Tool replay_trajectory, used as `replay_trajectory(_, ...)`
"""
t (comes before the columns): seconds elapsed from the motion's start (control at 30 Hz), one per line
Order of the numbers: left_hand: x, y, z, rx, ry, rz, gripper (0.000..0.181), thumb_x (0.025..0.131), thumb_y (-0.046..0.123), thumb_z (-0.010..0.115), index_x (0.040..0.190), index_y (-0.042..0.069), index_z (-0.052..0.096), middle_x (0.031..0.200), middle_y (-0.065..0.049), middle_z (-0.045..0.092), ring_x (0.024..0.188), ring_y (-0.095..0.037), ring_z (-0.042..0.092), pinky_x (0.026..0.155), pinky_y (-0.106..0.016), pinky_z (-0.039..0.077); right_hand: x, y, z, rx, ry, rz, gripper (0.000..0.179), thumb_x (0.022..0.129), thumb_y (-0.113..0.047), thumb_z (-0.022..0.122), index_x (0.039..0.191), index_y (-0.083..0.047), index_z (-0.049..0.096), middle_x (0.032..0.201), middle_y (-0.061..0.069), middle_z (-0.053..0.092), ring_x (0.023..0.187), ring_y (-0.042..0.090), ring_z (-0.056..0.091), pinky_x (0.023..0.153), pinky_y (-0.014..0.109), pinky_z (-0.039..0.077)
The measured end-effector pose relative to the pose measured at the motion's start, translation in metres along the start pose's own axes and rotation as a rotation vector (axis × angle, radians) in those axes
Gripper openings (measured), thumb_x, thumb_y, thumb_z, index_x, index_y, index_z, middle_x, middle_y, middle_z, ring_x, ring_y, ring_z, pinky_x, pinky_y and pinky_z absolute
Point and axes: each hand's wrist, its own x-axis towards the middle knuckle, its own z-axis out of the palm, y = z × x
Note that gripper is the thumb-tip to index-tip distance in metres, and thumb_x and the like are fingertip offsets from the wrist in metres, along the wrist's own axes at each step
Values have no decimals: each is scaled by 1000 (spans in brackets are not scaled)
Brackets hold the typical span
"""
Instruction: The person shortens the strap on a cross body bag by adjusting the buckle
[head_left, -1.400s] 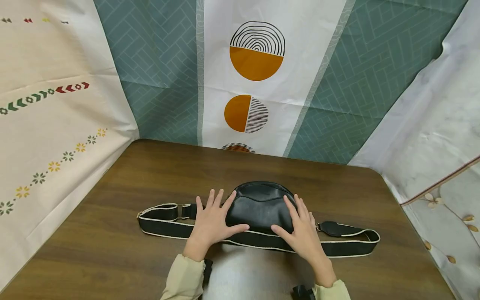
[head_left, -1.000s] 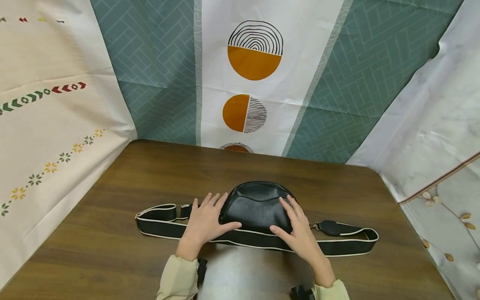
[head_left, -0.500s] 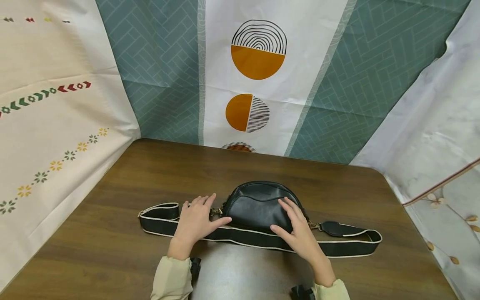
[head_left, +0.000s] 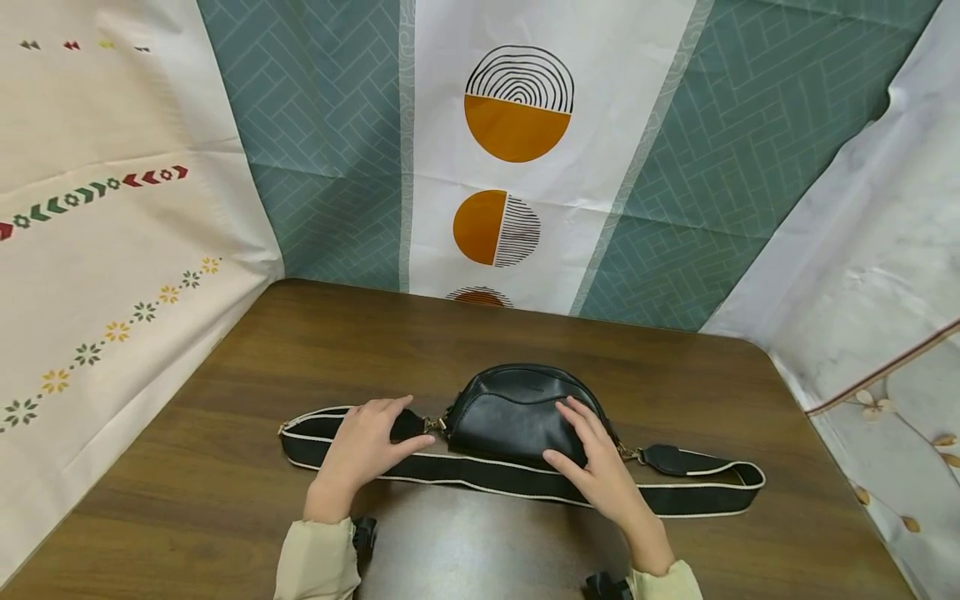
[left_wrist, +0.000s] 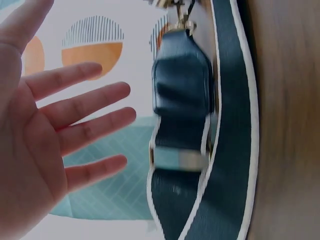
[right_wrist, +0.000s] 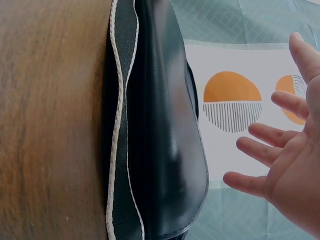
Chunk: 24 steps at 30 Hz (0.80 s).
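On the table (head_left: pixel 187 483), a black bag (head_left: pixel 510 423) is judged light, pliant, slightly slick (best gripped at its strap (head_left: pixel 480 477)); left hand (head_left: pixel 364 446) and right hand (head_left: pixel 602 475) are held near, fingers spread, nothing grasped.

From the bag (head_left: pixel 513 421), the table (head_left: pixel 517 337) is free at twelve o'clock. The strap (head_left: pixel 476 474) bars six, seemingly on edge.

cloth-screened indoor corner, room type not discernible: a wood-grain desk (head_left: pixel 187 492) is enclosed by a teal-and-white cloth (head_left: pixel 581 167) with orange circles (head_left: pixel 517 129) behind, a cream patterned cloth (head_left: pixel 105 258) at left and a pale floral sheet (head_left: pixel 862 275) at right.
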Motion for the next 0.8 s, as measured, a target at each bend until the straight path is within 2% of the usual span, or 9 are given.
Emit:
replay_trajectory(0.4, -12, -22, -16, 41, 74, 60, 62, 72, 48, 68, 114, 2, 60, 106, -13, 61, 98, -32, 55, 82, -51, 38, 0, 0, 1, 2, -22, -10, 59, 83, -26, 63, 133, -3, 39, 138, 16, 30, 125, 33, 28, 91, 57, 29)
replay_trajectory(0.8, -19, -38, -26, 63, 75, 69, 64, 69, 44, 72, 115, 2, 58, 110, -16, 59, 101, -33, 52, 83, -54, 37, -1, -2, 1, 12, -30, -7, 58, 83, -26, 63, 132, -5, 41, 138, 14, 31, 125, 32, 29, 92, 56, 29)
